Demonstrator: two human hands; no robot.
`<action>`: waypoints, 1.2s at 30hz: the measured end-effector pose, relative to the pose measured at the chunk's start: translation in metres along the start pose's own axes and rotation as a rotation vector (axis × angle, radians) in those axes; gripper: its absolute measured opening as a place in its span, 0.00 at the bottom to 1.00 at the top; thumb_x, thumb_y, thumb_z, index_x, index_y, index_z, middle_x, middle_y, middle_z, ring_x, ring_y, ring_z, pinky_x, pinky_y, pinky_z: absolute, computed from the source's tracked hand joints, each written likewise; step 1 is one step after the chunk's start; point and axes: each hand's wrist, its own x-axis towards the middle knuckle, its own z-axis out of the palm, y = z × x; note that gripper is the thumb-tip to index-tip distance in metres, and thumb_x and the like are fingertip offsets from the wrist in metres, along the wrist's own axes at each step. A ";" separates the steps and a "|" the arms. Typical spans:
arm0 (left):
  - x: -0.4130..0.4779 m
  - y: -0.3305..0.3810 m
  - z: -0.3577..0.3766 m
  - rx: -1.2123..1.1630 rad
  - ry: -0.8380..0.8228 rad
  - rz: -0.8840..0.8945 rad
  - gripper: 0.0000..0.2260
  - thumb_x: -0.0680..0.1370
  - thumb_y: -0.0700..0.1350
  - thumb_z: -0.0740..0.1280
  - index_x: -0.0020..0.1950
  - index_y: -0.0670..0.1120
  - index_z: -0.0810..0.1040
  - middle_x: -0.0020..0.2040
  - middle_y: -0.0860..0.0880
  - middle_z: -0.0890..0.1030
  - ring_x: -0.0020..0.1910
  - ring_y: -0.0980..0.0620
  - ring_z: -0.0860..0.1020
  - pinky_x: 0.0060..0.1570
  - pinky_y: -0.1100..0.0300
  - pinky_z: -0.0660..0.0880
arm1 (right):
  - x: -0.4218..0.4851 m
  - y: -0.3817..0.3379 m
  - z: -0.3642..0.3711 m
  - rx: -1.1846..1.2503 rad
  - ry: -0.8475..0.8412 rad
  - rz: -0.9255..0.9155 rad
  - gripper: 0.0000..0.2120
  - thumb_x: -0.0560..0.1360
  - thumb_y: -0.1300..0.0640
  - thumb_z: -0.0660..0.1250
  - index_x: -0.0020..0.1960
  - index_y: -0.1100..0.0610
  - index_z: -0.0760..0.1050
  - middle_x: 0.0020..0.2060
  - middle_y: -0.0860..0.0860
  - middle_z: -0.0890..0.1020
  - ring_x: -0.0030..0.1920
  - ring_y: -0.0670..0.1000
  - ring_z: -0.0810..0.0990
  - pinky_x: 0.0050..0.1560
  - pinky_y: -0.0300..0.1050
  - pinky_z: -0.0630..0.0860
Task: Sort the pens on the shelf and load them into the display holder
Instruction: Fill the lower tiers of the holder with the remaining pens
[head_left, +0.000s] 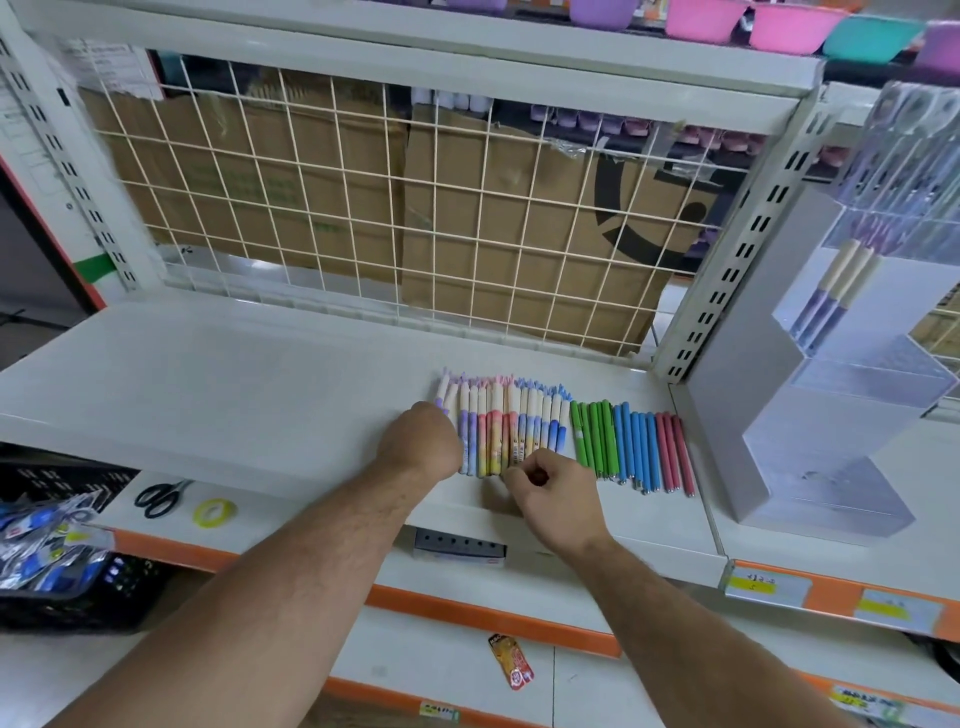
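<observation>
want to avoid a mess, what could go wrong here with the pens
The right hand pinches at the patterned pens near the shelf edge; a slip could roll some off.
The green pens lie close beside them; a sideways push by the left hand could mix the sorted groups.

2 arms show, bare along the whole of their visible length. The left forearm and the right forearm carry fine dark hair, plainest along their outer edges. The left hand looks broad and rounded. Knuckles and tendons stand out on the back of the right hand.
</observation>
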 end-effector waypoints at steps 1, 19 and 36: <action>-0.001 -0.001 -0.001 -0.071 0.006 -0.007 0.13 0.81 0.43 0.59 0.64 0.42 0.74 0.65 0.49 0.78 0.61 0.47 0.78 0.46 0.62 0.68 | 0.000 0.000 0.000 0.007 0.000 0.003 0.08 0.73 0.54 0.70 0.36 0.53 0.78 0.32 0.44 0.81 0.30 0.39 0.75 0.29 0.32 0.71; -0.057 0.073 0.006 -0.956 -0.506 0.191 0.07 0.83 0.41 0.57 0.52 0.43 0.74 0.41 0.39 0.81 0.36 0.44 0.80 0.37 0.53 0.78 | 0.025 -0.063 -0.076 0.222 0.148 0.058 0.11 0.74 0.53 0.74 0.36 0.53 0.77 0.25 0.46 0.76 0.25 0.45 0.71 0.27 0.37 0.67; -0.115 0.209 0.051 -0.887 -0.569 0.382 0.06 0.81 0.36 0.64 0.50 0.42 0.80 0.41 0.43 0.85 0.40 0.44 0.85 0.46 0.43 0.82 | 0.009 -0.002 -0.232 0.155 0.233 0.032 0.06 0.71 0.60 0.71 0.38 0.61 0.78 0.28 0.52 0.78 0.29 0.49 0.75 0.31 0.44 0.72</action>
